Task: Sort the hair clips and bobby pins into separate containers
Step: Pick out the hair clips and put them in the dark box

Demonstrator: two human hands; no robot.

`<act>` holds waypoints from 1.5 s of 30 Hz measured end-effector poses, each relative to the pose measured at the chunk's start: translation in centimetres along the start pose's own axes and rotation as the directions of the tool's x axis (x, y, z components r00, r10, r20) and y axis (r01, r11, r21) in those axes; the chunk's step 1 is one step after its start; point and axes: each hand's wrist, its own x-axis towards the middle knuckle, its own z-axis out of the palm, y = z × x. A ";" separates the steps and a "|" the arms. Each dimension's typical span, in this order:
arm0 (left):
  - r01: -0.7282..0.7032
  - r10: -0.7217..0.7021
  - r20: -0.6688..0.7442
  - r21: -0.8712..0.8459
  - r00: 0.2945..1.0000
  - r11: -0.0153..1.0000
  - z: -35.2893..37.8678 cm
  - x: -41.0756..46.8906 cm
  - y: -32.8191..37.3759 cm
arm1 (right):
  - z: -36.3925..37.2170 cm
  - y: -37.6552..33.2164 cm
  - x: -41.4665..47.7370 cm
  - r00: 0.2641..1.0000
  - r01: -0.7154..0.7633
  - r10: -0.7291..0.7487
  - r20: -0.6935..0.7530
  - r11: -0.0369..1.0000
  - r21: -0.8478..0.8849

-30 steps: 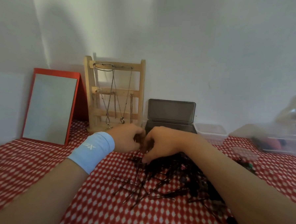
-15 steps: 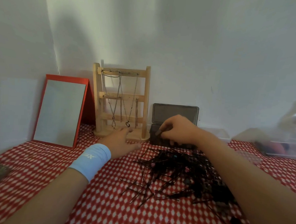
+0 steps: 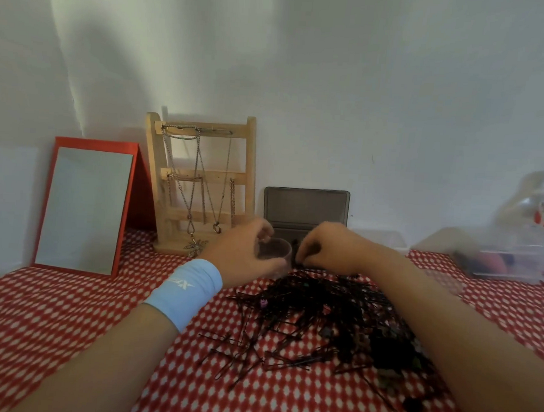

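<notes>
Curled around a small clear cup [image 3: 274, 250], the left hand [image 3: 240, 251] steadies it; the right hand [image 3: 328, 249] pinches something dark beside its rim, too small to identify. Below both, the pile of bobby pins [image 3: 327, 322] looks light, springy, tangle-prone; best pinched singly mid-length.

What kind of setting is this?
Likely a home dressing or vanity table: a red-framed standing mirror, a wooden jewellery stand hung with chains, and a pile of black bobby pins and hair clips on a red-and-white patterned tablecloth.
</notes>
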 end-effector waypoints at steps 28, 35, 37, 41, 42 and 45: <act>-0.138 0.031 0.502 0.177 0.864 0.975 -0.7 -1.0 1.9 | -0.3 1.6 -2.0 0.985 -0.059 0.076 0.152 0.992 -0.113; -0.058 -0.011 0.533 0.113 0.846 0.992 -0.9 -1.1 2.2 | 0.9 0.3 -1.7 0.979 -0.041 0.050 0.197 0.998 -0.052; -0.042 -0.024 0.539 0.109 0.842 0.993 -0.8 -1.1 1.8 | 1.1 0.4 -1.7 0.973 -0.065 0.071 0.220 0.997 -0.032; -0.105 -0.001 0.504 0.182 0.863 0.978 -0.7 -1.1 1.6 | 1.3 0.5 -1.7 0.973 -0.015 0.032 0.230 0.997 -0.075; -0.121 0.006 0.500 0.199 0.866 0.972 -0.7 -1.1 1.6 | 1.3 0.5 -1.8 0.975 0.002 0.015 0.223 0.997 -0.075; -0.099 -0.009 0.491 0.192 0.871 0.976 -0.6 -1.0 1.4 | 1.4 0.6 -1.6 0.983 0.016 -0.004 0.185 0.998 -0.061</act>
